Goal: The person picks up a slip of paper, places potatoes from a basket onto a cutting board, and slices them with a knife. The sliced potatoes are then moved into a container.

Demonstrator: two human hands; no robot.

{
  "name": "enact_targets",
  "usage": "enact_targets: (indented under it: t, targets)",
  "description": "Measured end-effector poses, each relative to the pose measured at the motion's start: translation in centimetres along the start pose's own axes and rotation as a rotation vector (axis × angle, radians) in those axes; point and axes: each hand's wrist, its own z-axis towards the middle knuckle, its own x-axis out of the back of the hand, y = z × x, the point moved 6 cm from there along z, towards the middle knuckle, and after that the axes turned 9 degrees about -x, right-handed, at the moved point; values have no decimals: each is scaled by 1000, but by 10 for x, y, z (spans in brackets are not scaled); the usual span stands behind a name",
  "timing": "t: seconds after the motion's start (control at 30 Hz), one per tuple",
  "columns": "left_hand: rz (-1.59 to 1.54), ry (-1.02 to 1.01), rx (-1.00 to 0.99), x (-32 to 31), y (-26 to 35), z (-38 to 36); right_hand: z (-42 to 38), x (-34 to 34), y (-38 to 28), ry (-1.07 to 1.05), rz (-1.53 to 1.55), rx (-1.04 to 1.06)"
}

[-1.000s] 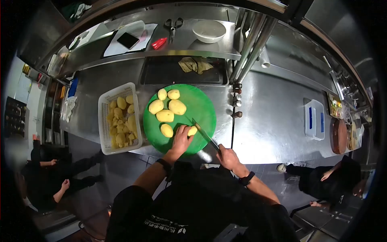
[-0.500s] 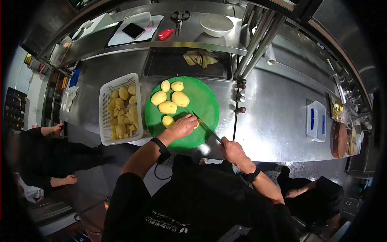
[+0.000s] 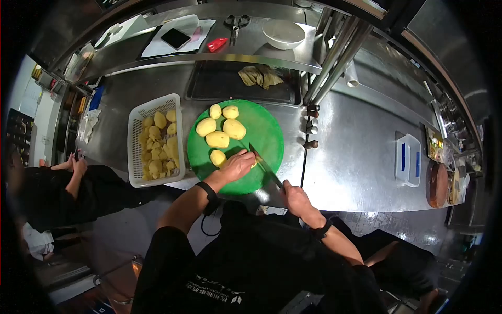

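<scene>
My left hand (image 3: 238, 165) is closed over a potato piece (image 3: 254, 163) on the round green cutting board (image 3: 269, 123); only a bit of yellow shows past the fingers. My right hand (image 3: 297, 199) grips the handle of a knife (image 3: 265, 168), whose blade slants up and left over the board, its edge close beside the left fingers. Several peeled potatoes (image 3: 234, 129) lie on the board above my left hand. Left of the board stands a white basket (image 3: 135, 175) with peeled potatoes and pieces in it.
A dark tray (image 3: 209, 83) holding a crumpled cloth (image 3: 260, 76) lies behind the board. On the shelf are scissors (image 3: 235, 29), a red object (image 3: 216, 44), a phone (image 3: 175, 38) and a bowl (image 3: 283, 34). A container (image 3: 408, 160) stands right. People in dark clothes stand both sides.
My right hand has moved slightly left with the knife, and the blade is now turned more upright. My left hand has barely moved. The person at the left has brought both hands together.
</scene>
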Motion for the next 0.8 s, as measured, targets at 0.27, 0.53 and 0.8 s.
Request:
enact_targets:
  t: [0.27, 0.53, 0.8]
  targets:
    - [21, 16, -18, -1, -3, -3, 2, -6, -3, 2, 1, 5]
    - [23, 39, -38, -3, 2, -7, -3, 1, -8, 4, 3, 16]
    - [14, 2, -39, 6, 6, -10, 7, -17, 2, -1, 18, 31]
